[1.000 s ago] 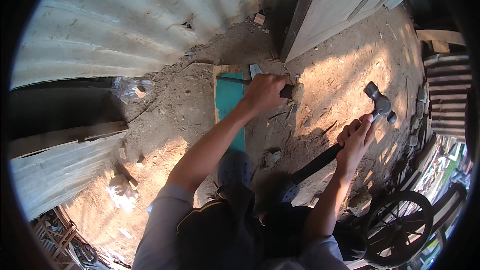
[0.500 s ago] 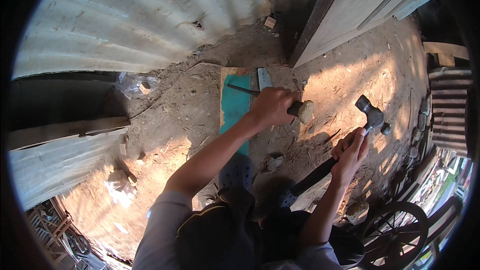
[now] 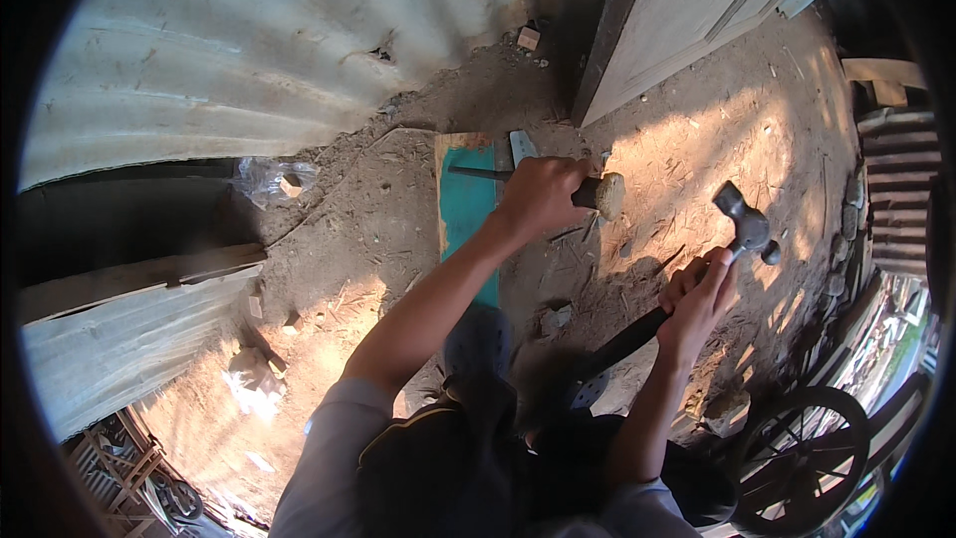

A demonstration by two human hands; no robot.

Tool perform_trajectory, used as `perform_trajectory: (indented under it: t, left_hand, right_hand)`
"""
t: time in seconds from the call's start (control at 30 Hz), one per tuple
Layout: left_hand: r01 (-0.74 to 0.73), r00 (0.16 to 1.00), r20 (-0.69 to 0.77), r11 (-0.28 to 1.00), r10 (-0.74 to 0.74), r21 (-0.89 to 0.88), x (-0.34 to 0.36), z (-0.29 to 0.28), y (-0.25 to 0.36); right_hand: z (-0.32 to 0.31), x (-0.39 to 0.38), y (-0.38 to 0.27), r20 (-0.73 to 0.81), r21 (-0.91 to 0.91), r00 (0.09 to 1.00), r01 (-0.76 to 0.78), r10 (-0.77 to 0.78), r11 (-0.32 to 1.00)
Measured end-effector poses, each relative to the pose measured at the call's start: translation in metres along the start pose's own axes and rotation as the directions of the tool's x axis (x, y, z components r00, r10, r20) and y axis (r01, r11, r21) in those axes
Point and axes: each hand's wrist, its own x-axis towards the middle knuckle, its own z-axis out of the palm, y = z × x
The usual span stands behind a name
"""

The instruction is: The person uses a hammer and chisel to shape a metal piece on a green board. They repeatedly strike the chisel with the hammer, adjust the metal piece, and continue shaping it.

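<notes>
My left hand (image 3: pixel 541 199) is closed around a chisel (image 3: pixel 476 172). Its dark metal blade points left across a teal-painted board (image 3: pixel 468 214); whether the tip touches the wood I cannot tell. From the right side of the fist sticks out the handle, with a frayed, battered butt. My right hand (image 3: pixel 697 301) grips a ball-peen hammer (image 3: pixel 749 226) high on its dark shaft, just below the metal head. The hammer is held to the right of the chisel, apart from it. A clog-shod foot (image 3: pixel 476 341) rests at the board's near end.
Corrugated metal sheeting (image 3: pixel 249 50) stands at the far left, and a panelled wooden door (image 3: pixel 687 30) at the far right. Wood chips litter the dirt floor (image 3: pixel 657 189). A pale flat piece (image 3: pixel 522 145) lies beside the board. A spoked wheel (image 3: pixel 802 458) is at the lower right.
The view has shifted slightly. The chisel lies a little flatter across the board, and the hammer is tilted slightly differently. Both hands keep their grips.
</notes>
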Motion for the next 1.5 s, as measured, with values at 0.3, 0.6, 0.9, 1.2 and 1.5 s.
perform_trajectory:
  t: [0.3, 0.6, 0.9, 1.2, 1.5]
  left_hand:
    - [-0.053, 0.999, 0.008, 0.998, 0.053, 0.026, -0.013, 0.017, -0.004]
    - [-0.036, 0.999, -0.005, 0.999, 0.036, 0.023, -0.009, 0.011, -0.002]
    - [-0.024, 0.999, -0.035, 0.999, 0.025, 0.023, -0.011, 0.012, -0.004]
    - [-0.034, 0.999, -0.033, 0.999, 0.035, 0.037, -0.023, 0.01, -0.008]
    - [-0.043, 0.999, 0.0, 0.997, 0.043, 0.066, -0.038, 0.005, -0.014]
  right_hand:
    - [-0.004, -0.008, 0.039, 0.319, -0.456, 0.946, 0.199, -0.049, 0.867]
    - [0.008, -0.009, 0.061, 0.174, -0.275, 0.982, 0.118, -0.071, 0.954]
    - [0.004, -0.011, 0.058, 0.054, -0.211, 0.991, 0.131, -0.122, 0.969]
    - [0.009, -0.01, 0.012, -0.313, 0.17, 0.947, 0.132, -0.074, 0.976]
    - [-0.01, -0.01, -0.001, -0.285, 0.028, 0.959, 0.024, -0.015, 0.999]
